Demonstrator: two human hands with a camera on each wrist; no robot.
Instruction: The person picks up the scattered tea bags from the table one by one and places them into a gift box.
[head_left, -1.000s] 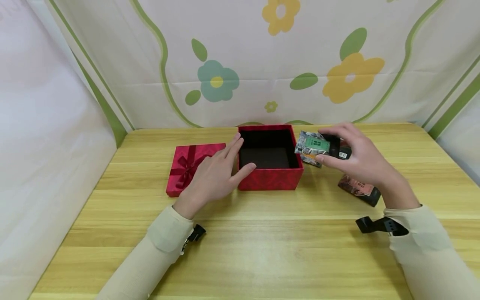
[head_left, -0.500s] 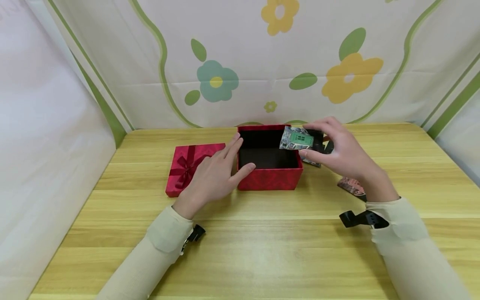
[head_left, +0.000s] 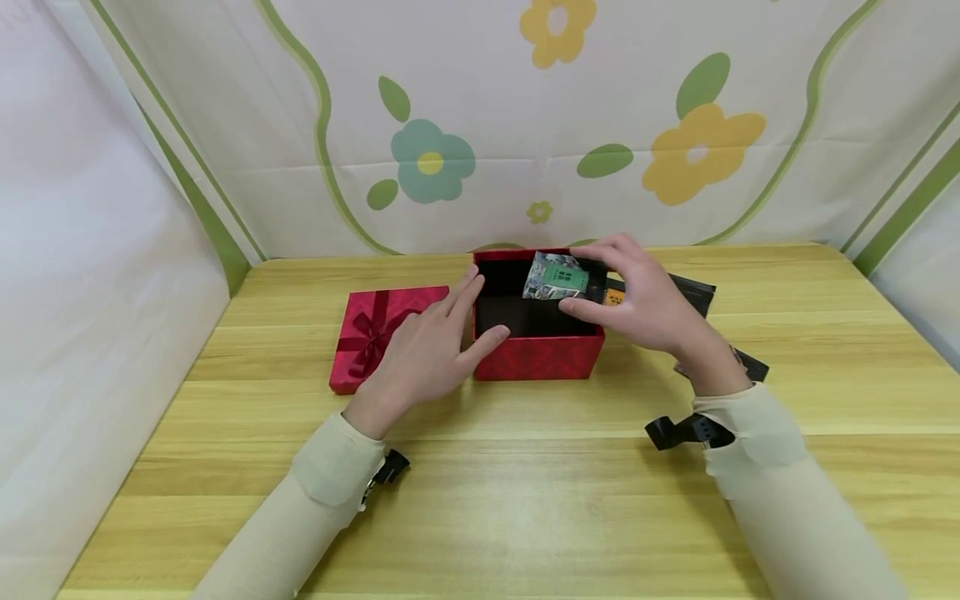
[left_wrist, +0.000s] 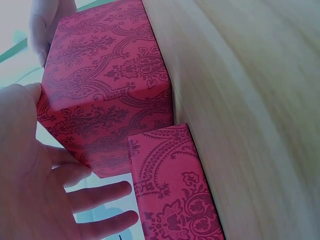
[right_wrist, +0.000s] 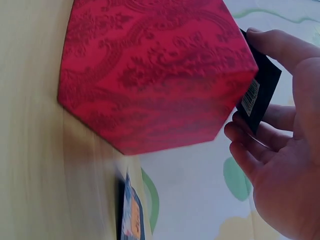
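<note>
A red patterned gift box (head_left: 536,360) with a black inside stands uncovered on the table. My left hand (head_left: 429,354) lies at its left side, fingers straight along the left rim and thumb near the front edge. In the left wrist view the thumb and fingertips are right at the box's corners. Between thumb and fingers, my right hand (head_left: 651,302) pinches a small packet (head_left: 564,277) with a green label over the right half of the opening. The packet's black back and barcode label (right_wrist: 251,97) show in the right wrist view.
Left of the box lies its red lid (head_left: 358,310) with a ribbon bow, partly behind the left hand. An orange-labelled packet (head_left: 693,293) lies right of the box. A third packet (head_left: 752,365) is mostly covered by the right wrist. A flower-printed cloth (head_left: 517,125) hangs behind.
My right hand has moved left with the green-labelled packet, from beside the box to over its opening. More of the orange-labelled packet shows. The left hand has stayed in place.
</note>
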